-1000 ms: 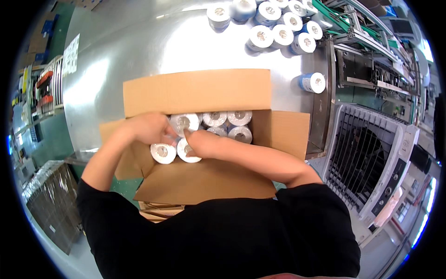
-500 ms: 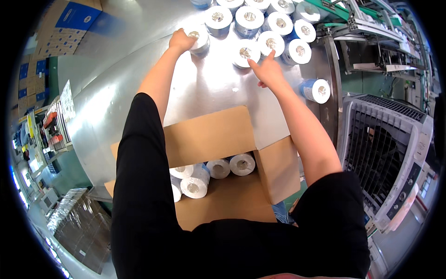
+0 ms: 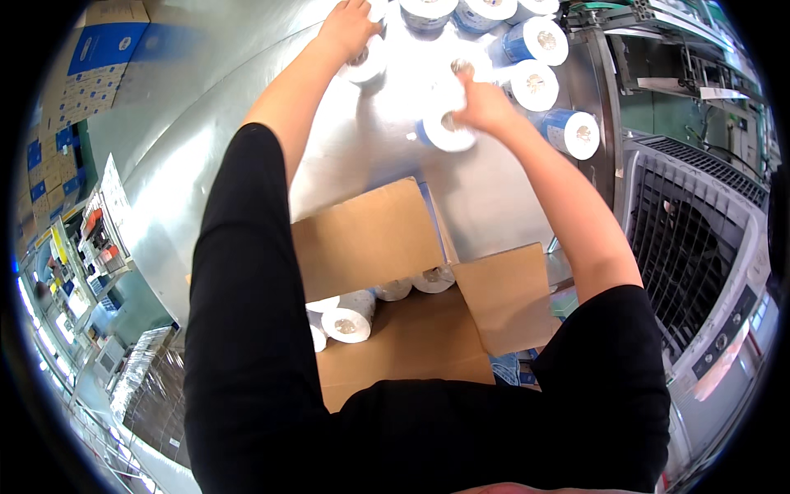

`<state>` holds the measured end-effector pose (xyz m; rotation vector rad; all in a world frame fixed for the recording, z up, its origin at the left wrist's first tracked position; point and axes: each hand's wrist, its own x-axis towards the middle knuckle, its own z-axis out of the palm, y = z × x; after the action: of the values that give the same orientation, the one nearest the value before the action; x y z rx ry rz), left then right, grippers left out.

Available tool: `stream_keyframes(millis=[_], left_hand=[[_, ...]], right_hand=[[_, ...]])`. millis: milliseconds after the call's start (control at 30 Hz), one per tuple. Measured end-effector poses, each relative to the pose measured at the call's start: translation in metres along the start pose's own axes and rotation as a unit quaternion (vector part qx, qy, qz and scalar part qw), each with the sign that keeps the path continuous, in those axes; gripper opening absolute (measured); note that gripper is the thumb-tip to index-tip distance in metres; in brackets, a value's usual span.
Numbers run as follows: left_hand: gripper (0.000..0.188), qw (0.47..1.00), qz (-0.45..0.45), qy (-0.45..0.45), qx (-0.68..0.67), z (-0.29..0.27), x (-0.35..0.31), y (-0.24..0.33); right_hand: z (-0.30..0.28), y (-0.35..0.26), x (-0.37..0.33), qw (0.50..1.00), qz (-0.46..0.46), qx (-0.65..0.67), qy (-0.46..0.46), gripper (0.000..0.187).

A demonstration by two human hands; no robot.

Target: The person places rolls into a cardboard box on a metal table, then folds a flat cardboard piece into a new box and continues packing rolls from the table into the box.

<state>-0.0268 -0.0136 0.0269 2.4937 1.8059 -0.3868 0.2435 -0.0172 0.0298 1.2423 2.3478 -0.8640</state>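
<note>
Both hands on white-and-blue paper rolls above open brown cardboard box (image 3: 387, 247).
Right hand (image 3: 485, 107) fingers curl around one roll (image 3: 447, 132); left hand (image 3: 346, 29) fingers clasp another roll (image 3: 368, 64). More blue-wrapped rolls (image 3: 535, 62) just right of fingers, on shiny metal table (image 3: 197, 123); grey grille (image 3: 691, 247) far right.

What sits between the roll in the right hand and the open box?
Mostly bare table. The right hand grips a roll lifted off the group at the far edge. The box lies nearer the person; its raised far flap stands on that path, so the roll would have to pass over it.
</note>
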Motion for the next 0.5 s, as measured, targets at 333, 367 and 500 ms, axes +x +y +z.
stream_keyframes(millis=[333, 367, 500], left_hand=[[0.041, 0.751, -0.312, 0.146, -0.564, -0.134, -0.234, -0.026], [0.04, 0.678, -0.314, 0.16, -0.645, -0.152, -0.266, -0.026], [0.038, 0.566, -0.308, -0.002, -0.764, -0.211, -0.365, 0.082]], right_hand=[[-0.01, 0.008, -0.066, 0.98, 0.033, 0.131, 0.146, 0.075], [-0.026, 0.013, -0.087, 0.957, 0.011, 0.203, 0.208, 0.074], [-0.105, -0.031, -0.178, 0.853, -0.121, 0.366, 0.353, 0.058]])
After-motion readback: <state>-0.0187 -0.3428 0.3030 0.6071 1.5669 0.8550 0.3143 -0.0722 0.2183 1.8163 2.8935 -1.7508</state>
